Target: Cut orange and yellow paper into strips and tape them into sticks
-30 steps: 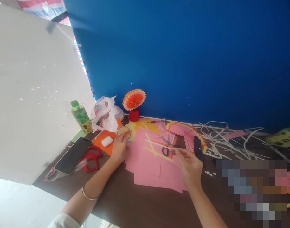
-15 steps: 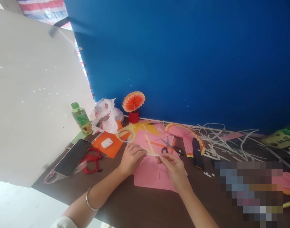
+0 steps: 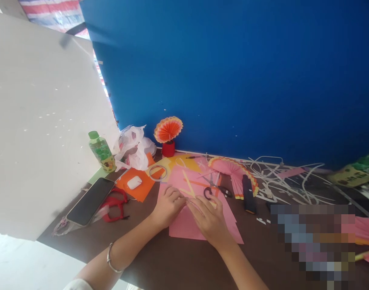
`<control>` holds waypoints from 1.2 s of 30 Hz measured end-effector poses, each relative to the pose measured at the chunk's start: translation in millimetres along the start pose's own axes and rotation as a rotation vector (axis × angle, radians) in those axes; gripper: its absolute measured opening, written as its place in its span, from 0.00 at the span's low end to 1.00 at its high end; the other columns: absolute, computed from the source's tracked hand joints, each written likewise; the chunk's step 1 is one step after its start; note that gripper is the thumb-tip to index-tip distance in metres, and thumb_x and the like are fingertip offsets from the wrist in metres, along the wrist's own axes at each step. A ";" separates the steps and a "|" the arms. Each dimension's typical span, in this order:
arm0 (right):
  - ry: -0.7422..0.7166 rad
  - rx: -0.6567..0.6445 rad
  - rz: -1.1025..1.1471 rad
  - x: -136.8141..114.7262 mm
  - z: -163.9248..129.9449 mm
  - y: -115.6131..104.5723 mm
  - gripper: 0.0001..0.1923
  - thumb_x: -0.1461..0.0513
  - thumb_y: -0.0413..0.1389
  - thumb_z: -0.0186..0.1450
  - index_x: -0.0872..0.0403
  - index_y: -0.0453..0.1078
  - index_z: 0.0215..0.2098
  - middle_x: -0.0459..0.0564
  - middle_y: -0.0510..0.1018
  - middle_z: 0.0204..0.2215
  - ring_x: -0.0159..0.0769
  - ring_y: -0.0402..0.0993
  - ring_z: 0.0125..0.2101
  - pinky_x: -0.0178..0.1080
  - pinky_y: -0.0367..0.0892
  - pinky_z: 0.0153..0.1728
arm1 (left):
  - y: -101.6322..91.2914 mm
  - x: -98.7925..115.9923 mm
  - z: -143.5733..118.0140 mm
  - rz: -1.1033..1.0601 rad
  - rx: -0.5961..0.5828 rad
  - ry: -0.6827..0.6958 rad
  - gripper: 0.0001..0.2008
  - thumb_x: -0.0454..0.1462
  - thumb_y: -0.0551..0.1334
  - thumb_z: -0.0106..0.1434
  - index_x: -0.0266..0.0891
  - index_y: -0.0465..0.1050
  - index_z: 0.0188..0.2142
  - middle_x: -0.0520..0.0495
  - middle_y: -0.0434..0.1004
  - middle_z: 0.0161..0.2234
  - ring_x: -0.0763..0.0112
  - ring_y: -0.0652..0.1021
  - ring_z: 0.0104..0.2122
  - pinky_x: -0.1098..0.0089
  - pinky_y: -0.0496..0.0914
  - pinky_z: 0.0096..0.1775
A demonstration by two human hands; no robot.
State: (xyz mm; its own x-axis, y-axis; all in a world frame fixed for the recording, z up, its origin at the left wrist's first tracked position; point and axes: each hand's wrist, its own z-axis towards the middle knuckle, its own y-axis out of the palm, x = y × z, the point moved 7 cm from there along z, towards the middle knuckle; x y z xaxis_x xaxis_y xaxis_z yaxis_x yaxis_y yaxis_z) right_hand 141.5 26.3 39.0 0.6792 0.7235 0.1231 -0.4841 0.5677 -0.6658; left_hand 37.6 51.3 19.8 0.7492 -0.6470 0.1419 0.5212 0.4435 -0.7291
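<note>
Both my hands rest on a stack of pink paper sheets (image 3: 229, 225) on the dark table. My left hand (image 3: 169, 205) has its fingers curled and pinches the end of a thin pale paper strip (image 3: 190, 193). My right hand (image 3: 209, 219) lies low over the sheet, its fingertips meeting the left hand's on the same strip. Just beyond the fingers lie a yellow strip (image 3: 187, 182) and small black-handled scissors (image 3: 216, 189). A silver bangle sits on my left wrist.
Left of the hands lie a tape ring (image 3: 158, 173), a white earbud case (image 3: 134, 182) on orange paper, a phone (image 3: 89, 201), red scissors (image 3: 116, 203), a green bottle (image 3: 101, 151) and a plastic bag (image 3: 134, 147). A paper fan in a red cup (image 3: 168, 150), a pink fan (image 3: 232, 169), a black bar (image 3: 247, 194) and tangled white strips (image 3: 281, 177) stand behind.
My left hand left the tape ring and came to the pink paper. My right hand brought the strip down from above the scissors, and both hands now meet low on the sheet.
</note>
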 end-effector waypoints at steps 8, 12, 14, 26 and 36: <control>-0.015 -0.014 0.012 6.3 -4.2 4.2 0.10 0.71 0.49 0.61 0.54 0.69 0.35 0.47 0.77 0.29 0.32 0.70 0.35 0.45 0.51 0.50 | 15.9 -8.3 -5.1 -0.302 -0.110 -0.052 0.10 0.37 0.53 0.63 0.38 0.72 0.38 0.45 0.74 0.30 0.67 0.70 0.35 0.64 0.65 0.39; -0.037 -0.045 0.025 3.5 -3.1 4.7 0.10 0.71 0.47 0.62 0.55 0.69 0.35 0.48 0.76 0.29 0.32 0.70 0.35 0.46 0.51 0.50 | 22.6 -9.1 -5.9 -0.417 -0.185 -0.091 0.13 0.39 0.51 0.64 0.38 0.73 0.36 0.44 0.74 0.30 0.67 0.71 0.34 0.64 0.65 0.38; -0.040 -0.058 0.040 3.7 -3.6 4.9 0.11 0.71 0.46 0.63 0.55 0.69 0.34 0.48 0.76 0.29 0.32 0.69 0.34 0.46 0.51 0.50 | 24.1 -9.0 -5.9 -0.487 -0.221 -0.137 0.13 0.40 0.52 0.63 0.38 0.73 0.35 0.44 0.74 0.30 0.67 0.72 0.33 0.65 0.66 0.38; 1.079 0.192 0.770 97.7 -42.6 17.7 0.09 0.56 0.58 0.55 0.54 0.71 0.29 0.50 0.75 0.30 0.38 0.71 0.32 0.40 0.65 0.35 | 40.0 -69.9 -3.6 -0.298 -0.270 -0.553 0.11 0.41 0.56 0.59 0.39 0.71 0.38 0.43 0.71 0.38 0.59 0.69 0.43 0.56 0.62 0.47; 1.277 0.104 1.116 99.5 -55.8 49.3 0.13 0.53 0.63 0.45 0.53 0.71 0.22 0.46 0.73 0.24 0.34 0.69 0.30 0.37 0.64 0.34 | 61.7 -70.0 12.3 -0.281 -0.347 -0.469 0.07 0.40 0.59 0.56 0.40 0.69 0.27 0.46 0.69 0.35 0.61 0.67 0.39 0.59 0.64 0.42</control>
State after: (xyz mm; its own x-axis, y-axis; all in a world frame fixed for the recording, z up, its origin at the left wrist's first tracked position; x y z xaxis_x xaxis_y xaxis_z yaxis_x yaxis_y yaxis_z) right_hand 216.0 104.4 -22.7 -0.0383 0.0350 -0.9987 -0.9944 0.0976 0.0415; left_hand 22.3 131.7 -26.9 0.7433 -0.3352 0.5789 0.6198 0.0194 -0.7845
